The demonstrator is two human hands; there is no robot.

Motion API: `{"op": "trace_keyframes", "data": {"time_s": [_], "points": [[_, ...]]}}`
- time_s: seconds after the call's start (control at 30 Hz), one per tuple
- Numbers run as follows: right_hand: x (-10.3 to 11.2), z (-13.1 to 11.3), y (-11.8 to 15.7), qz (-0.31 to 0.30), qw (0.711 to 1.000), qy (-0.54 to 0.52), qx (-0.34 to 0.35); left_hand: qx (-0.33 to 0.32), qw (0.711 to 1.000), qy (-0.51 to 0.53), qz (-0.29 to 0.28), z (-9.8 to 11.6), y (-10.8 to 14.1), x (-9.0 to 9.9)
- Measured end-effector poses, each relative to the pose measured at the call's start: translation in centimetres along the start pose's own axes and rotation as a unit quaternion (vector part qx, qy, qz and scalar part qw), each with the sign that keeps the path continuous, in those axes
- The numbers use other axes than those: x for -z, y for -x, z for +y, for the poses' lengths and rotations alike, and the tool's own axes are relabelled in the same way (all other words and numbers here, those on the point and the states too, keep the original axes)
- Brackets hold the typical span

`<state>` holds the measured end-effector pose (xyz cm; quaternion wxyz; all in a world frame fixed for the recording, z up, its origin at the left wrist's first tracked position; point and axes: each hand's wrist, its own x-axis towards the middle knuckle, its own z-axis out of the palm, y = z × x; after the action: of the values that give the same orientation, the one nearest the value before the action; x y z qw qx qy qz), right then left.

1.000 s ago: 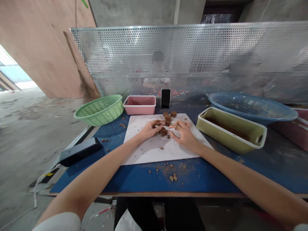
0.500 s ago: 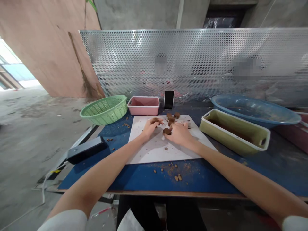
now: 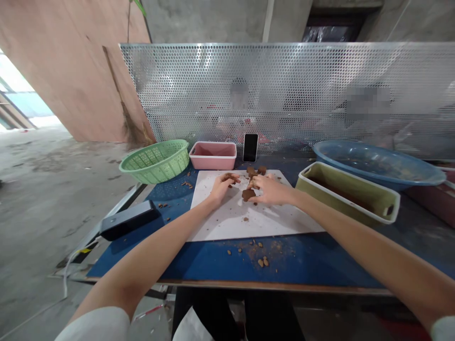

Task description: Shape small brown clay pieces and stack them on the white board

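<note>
My left hand rests at the left of a white board, its fingers curled over a brown, crumbly clump. Across from it, my right hand has its thumb and fingers apart. Its thumb reaches the edge of a flat, dark brown lump lying on the board. Beyond the right fingertips sit several more brown lumps, partly hidden by that hand. Brown crumbs are scattered over the board.
A green basket, a pink bin and a phone stand at the back. To the right are an olive bin and a blue basin. A dark box lies left; small brown pieces lie in front.
My right hand has shifted slightly right and its fingers have spread. The lump by its thumb now lies flatter on the board. My left hand has barely moved.
</note>
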<state>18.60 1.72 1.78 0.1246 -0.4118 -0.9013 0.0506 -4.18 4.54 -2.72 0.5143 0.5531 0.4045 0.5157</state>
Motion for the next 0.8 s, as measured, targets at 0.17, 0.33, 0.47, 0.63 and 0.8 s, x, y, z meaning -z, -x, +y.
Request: {"op": "trace_keyframes", "data": {"time_s": [0.17,0.33,0.47,0.63,0.8], "points": [[0.9,1.2,-1.1,-0.075,0.989,0.063,0.111,-0.012,1.0,0.02,0.002,-0.2,-0.1,0.2],[0.3,1.3,-1.1,-0.063,0.988,0.064,0.122,-0.026,1.0,0.006,-0.009,-0.5,-0.4,0.4],[0.0,1.0,0.8,0.013,0.997,-0.006,0.078,-0.086,0.991,-0.066,-0.078,-0.3,-0.2,0.3],[-2.0,0.9,3.5,0.163,0.98,-0.094,0.062,-0.054,0.971,-0.088,-0.217,0.0,0.7,-0.3],[-4.7,1.0,4.0,0.127,0.983,-0.09,0.096,-0.084,0.96,-0.132,-0.232,-0.5,0.4,-0.4]]}}
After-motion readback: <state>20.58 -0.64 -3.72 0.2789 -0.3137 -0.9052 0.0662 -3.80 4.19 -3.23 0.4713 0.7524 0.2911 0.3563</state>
